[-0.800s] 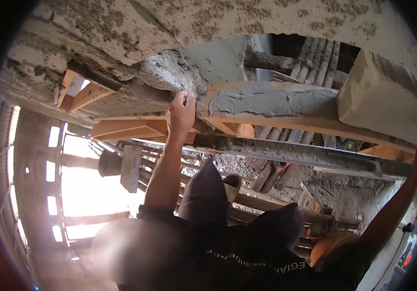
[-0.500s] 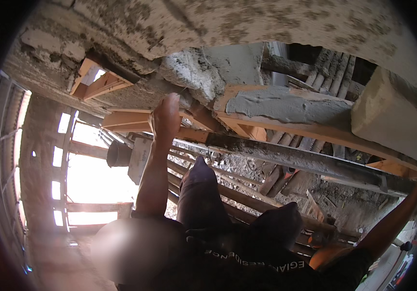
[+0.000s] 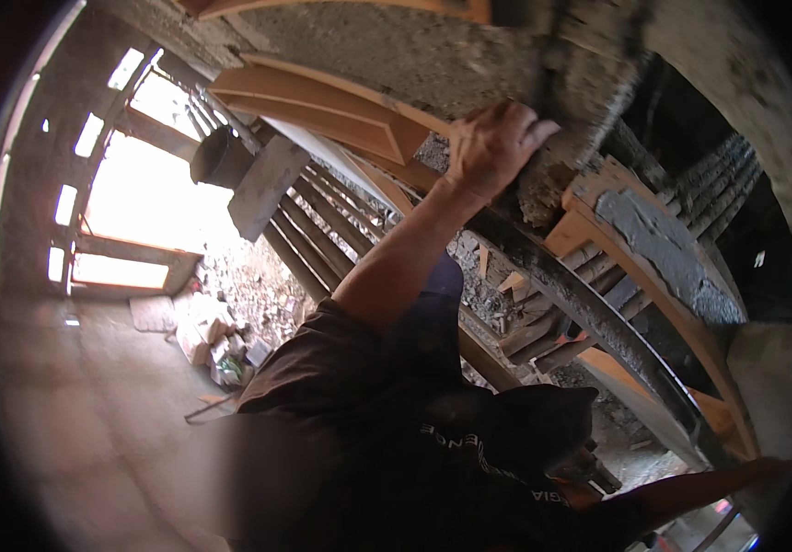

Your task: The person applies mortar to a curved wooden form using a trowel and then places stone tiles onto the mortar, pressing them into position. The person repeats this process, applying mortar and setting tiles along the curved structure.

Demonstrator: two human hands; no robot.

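Observation:
My left hand (image 3: 495,147) is against the rough masonry wall (image 3: 469,55), by the end of an orange-brown wooden frame (image 3: 322,106). Its fingers are bent and its thumb points right; what lies under the fingers is hidden. Just right of this hand, a wooden board carries a layer of wet grey mortar (image 3: 658,244). A pale block (image 3: 768,363) sits at the far end of that layer. My right hand (image 3: 776,469) is dim at the right rim, beside the block's lower side; its fingers cannot be made out.
A dark metal rail (image 3: 589,313) runs below the mortared board. Bamboo poles (image 3: 313,230) and rubble (image 3: 235,276) lie lower down. A dark bucket (image 3: 221,158) hangs or stands by a grey board (image 3: 267,189). Bright window openings (image 3: 133,198) are at the left.
The view has turned, so the mortared board now slopes down to the right. My left hand appears farther right, nearer the mortar. My right hand and the block appear lower.

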